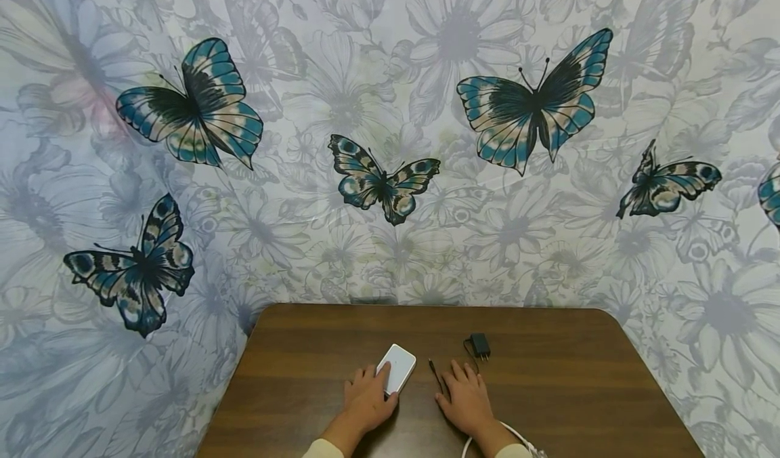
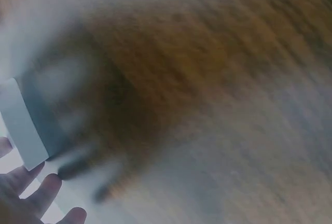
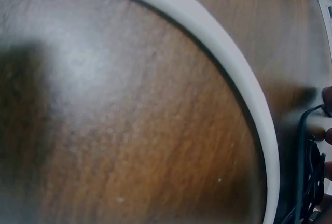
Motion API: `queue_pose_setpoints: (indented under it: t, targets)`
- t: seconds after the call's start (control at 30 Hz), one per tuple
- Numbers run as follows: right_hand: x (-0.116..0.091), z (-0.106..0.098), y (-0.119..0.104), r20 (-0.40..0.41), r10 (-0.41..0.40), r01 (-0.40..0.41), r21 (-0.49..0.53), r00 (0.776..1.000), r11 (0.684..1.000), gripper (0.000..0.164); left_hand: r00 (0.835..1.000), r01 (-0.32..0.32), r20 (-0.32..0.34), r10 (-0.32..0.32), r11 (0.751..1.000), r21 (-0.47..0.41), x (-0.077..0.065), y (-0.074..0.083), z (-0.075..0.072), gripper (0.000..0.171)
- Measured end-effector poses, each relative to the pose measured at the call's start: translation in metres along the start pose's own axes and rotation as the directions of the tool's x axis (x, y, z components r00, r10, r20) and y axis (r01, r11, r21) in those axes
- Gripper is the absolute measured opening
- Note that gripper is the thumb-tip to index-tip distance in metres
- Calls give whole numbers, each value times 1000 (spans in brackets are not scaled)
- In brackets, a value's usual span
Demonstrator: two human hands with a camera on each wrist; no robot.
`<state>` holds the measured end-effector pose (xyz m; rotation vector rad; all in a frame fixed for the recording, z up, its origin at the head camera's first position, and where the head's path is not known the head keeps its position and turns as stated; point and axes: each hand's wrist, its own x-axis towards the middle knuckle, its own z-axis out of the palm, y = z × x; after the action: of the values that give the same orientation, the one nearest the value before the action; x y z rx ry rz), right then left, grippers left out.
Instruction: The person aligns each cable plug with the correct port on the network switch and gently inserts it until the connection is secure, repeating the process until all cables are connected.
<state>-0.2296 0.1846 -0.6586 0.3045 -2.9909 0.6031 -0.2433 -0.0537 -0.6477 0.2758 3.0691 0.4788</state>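
White rectangular device [image 1: 398, 366] sits on the wooden table [image 1: 292, 370], left of centre, at your left hand [image 1: 368, 400].

Your left hand is spread, fingers fairly straight, index finger on the device's top face and thumb at its near end; whether it bears any weight, you cannot tell here. In my judgement, steadying it calls for light index pressure and the thumb squared to that end, so it does not pivot. Its long axis runs from near-left to far-right, steeply away from you; which end is the front cannot be told. Your right hand [image 1: 466, 397] lies spread over the black cable [image 1: 433, 369], whose plug points away; lift the fingers gently to avoid dragging it. The black power adapter [image 1: 479, 345] sits just beyond, prongs towards you. A white cable [image 1: 521, 438] loops about your right wrist.
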Motion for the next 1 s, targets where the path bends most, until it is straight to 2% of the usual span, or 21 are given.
queue_pose_setpoints:
  t: [0.2, 0.43, 0.57, 0.8, 1.0]
  targets:
    - [0, 2, 0, -56, -23, 21, -28, 998, 999, 39, 1000, 12, 16, -12, 1000, 15, 3, 3, -2, 64]
    - [-2, 1, -4, -79, -30, 29, -16, 996, 999, 36, 1000, 5, 9, -5, 1000, -3, 2, 5, -1, 69]
    - [-2, 1, -5, -104, -46, 41, -43, 994, 998, 32, 1000, 7, 12, -7, 1000, -3, 3, 4, 1, 69]
    - [-1, 5, -4, -161, -58, 44, -86, 985, 995, 30, 999, -31, 11, 31, 1000, 5, 6, 7, 2, 64]
    - [0, 5, -2, -198, -49, 23, -132, 979, 991, 27, 999, -40, 22, 40, 999, 10, 5, 8, 3, 64]
